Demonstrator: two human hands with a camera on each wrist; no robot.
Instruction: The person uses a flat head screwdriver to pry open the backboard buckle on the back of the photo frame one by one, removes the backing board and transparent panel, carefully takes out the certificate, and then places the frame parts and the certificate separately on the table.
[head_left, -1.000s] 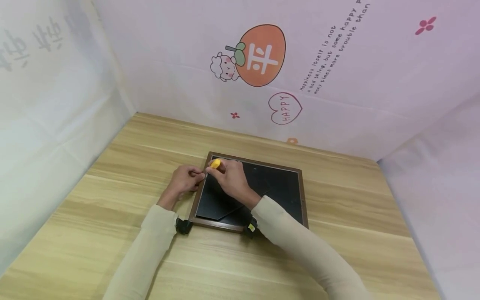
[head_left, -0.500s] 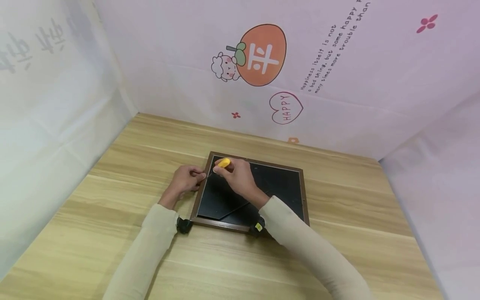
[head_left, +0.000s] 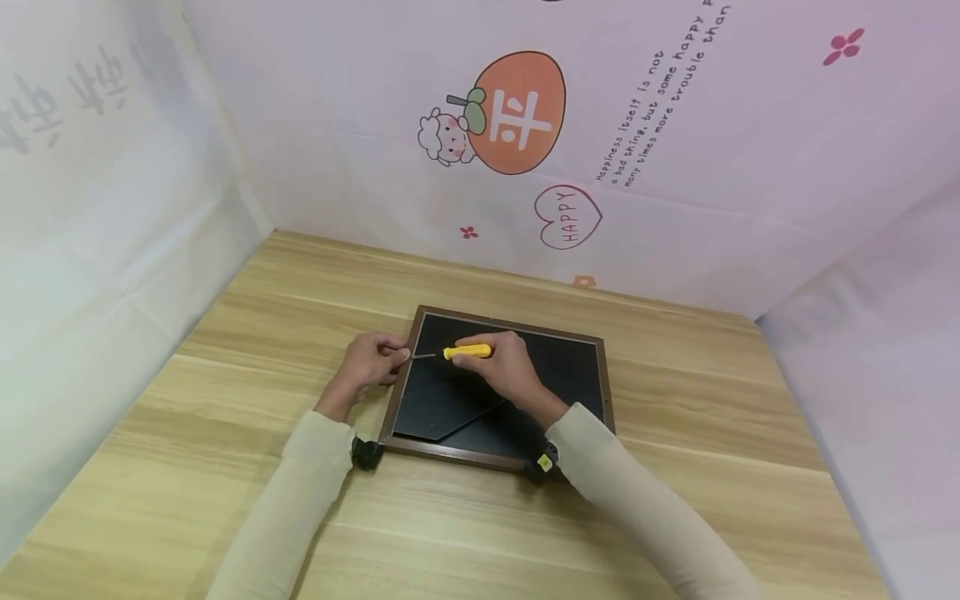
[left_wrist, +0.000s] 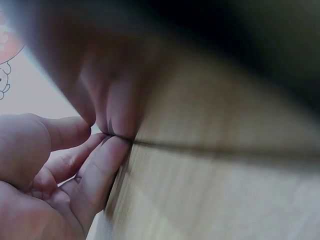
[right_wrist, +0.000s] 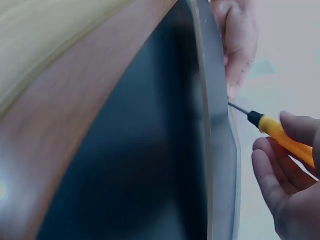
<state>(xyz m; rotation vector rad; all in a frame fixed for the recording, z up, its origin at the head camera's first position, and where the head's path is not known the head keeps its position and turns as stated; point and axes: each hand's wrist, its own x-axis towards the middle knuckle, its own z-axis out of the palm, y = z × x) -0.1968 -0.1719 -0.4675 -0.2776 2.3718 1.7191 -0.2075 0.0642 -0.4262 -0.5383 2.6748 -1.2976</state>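
A brown picture frame (head_left: 465, 455) lies back-up on the table, its black backing board (head_left: 450, 392) showing and a stand flap lying on it. My left hand (head_left: 366, 360) grips the frame's left edge, the thumb near its inner rim; in the left wrist view the fingers (left_wrist: 100, 170) meet at that edge. My right hand (head_left: 510, 367) holds a yellow-handled screwdriver (head_left: 471, 352) at a low slant over the board. Its thin shaft points left, and the tip is at the left rim beside my left thumb. In the right wrist view the screwdriver's black collar (right_wrist: 255, 118) shows.
The wood-grain table (head_left: 675, 400) extends around the frame on all sides. A printed cloth wall (head_left: 675, 242) stands behind it, with pale cloth walls at left and right. Black wrist cameras (head_left: 367, 453) sit under both sleeves near the frame's front edge.
My right hand has moved right and toward me. The screwdriver has tipped from steep to nearly flat, its tip at the left rim. My left hand stays in place.
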